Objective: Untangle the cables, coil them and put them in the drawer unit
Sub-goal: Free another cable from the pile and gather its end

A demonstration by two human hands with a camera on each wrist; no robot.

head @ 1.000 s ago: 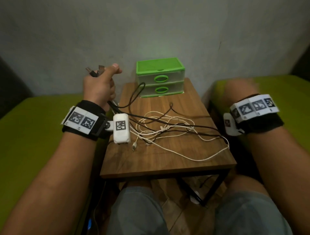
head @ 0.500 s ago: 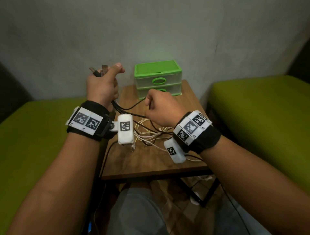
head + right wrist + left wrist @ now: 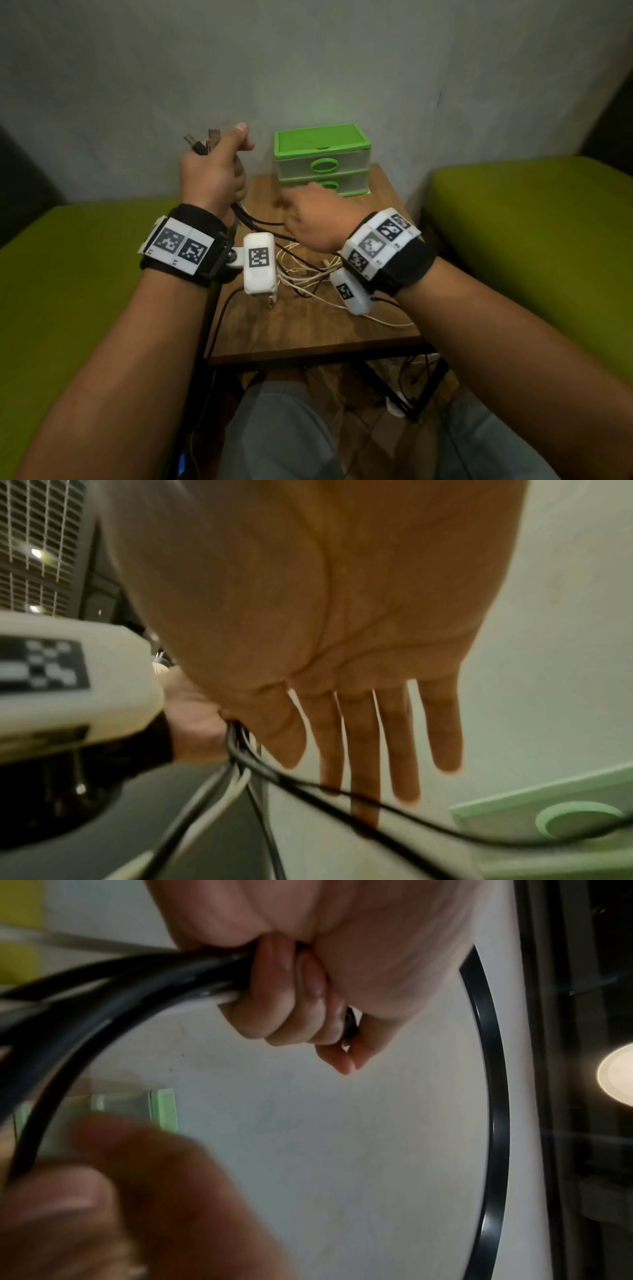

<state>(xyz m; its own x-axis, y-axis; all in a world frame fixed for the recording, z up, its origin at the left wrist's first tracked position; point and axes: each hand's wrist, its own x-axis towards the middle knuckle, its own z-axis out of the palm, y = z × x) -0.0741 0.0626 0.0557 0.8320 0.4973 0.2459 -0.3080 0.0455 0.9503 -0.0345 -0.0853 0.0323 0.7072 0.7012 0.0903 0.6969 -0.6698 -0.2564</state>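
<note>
On your tabletop [image 3: 308, 335] the drawer unit [image 3: 322, 159] sits at twelve o'clock; the cables [image 3: 305, 270] lie before it, centre, rising at ten o'clock into your left hand [image 3: 214, 171].

No readable text, labels or numbers anywhere.

We see the right hand [image 3: 308, 219], off over the green seat at the right of the frame a second ago and closed in a fist at mid-frame half a second ago, now spread out with straight fingers [image 3: 363, 750] reaching toward the black cables [image 3: 263, 224] below the left hand [image 3: 214, 171]. Our view has also shifted slightly, so the drawer unit [image 3: 322, 159] sits a little further right.
</note>
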